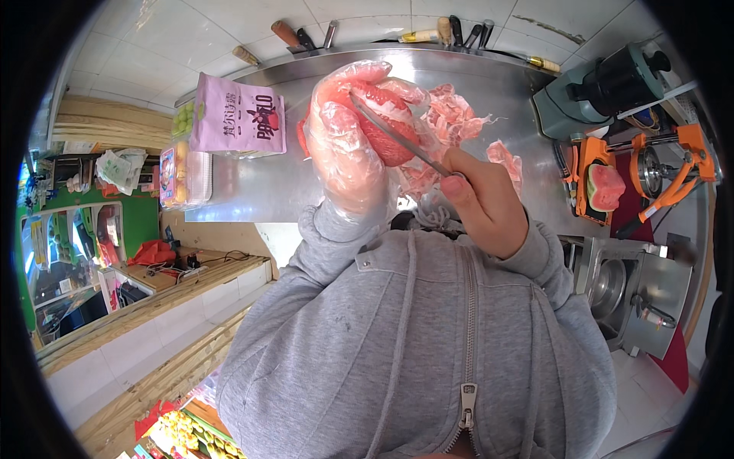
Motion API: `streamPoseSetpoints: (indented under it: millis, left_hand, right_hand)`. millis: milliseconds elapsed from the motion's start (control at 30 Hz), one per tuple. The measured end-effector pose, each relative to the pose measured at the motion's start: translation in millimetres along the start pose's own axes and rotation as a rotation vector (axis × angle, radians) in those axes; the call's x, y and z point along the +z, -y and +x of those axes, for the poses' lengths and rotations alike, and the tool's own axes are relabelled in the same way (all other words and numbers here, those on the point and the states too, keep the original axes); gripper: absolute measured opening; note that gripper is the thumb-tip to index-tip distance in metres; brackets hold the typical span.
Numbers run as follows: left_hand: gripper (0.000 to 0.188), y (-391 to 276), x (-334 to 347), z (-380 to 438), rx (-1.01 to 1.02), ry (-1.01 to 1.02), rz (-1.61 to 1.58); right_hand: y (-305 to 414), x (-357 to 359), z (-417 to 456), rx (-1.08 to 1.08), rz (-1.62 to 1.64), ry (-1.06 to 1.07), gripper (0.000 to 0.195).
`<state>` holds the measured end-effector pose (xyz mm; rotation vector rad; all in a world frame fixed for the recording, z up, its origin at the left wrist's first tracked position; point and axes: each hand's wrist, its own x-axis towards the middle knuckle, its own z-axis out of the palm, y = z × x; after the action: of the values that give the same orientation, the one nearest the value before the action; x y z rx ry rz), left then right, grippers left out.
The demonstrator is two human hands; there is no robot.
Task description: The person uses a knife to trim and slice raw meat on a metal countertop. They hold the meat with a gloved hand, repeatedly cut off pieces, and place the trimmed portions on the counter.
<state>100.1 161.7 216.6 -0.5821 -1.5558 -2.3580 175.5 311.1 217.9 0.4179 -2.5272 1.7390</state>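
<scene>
My left hand (344,143), in a clear plastic glove, cups a partly peeled red pomelo or grapefruit (395,129) above the steel counter (246,189). Its red flesh shows, with pale membrane along one part. In my bare right hand (487,201) is a narrow-bladed knife (395,135). The blade lies across the fruit, its tip near my gloved fingers; my fist hides the handle. Torn pink membrane pieces (453,117) lie on the counter beyond and beside the fruit. A separate scrap (504,160) rests just past my right hand.
At the left stand a lavender printed bag (238,117), green grapes (182,119) and a clear box of yellow fruit (183,175). Several knives (456,31) line the back edge. On the right are a grey-green juicer (596,92), an orange hand press (671,166) and a watermelon piece (605,187).
</scene>
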Motion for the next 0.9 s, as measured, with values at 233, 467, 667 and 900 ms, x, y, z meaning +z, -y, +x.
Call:
streamPoseSetpoints:
  millis: [233, 467, 667, 900]
  left_hand:
    - [0.050, 4, -3, -2, 0.102, 0.009, 0.038]
    - [0.052, 13, -12, -1, 0.221, -0.018, 0.122]
    - [0.055, 8, -10, -7, 0.161, -0.125, 0.147]
    - [0.052, 12, -1, -5, 0.223, -0.267, 0.044]
  right_hand:
    - [1, 11, 2, -0.015, 0.006, -0.053, 0.037]
    - [3, 12, -2, -0.009, 0.033, -0.031, 0.038]
    - [3, 13, -4, 0.001, 0.050, 0.000, 0.039]
    - [-6, 23, -5, -0.064, 0.055, -0.038, 0.038]
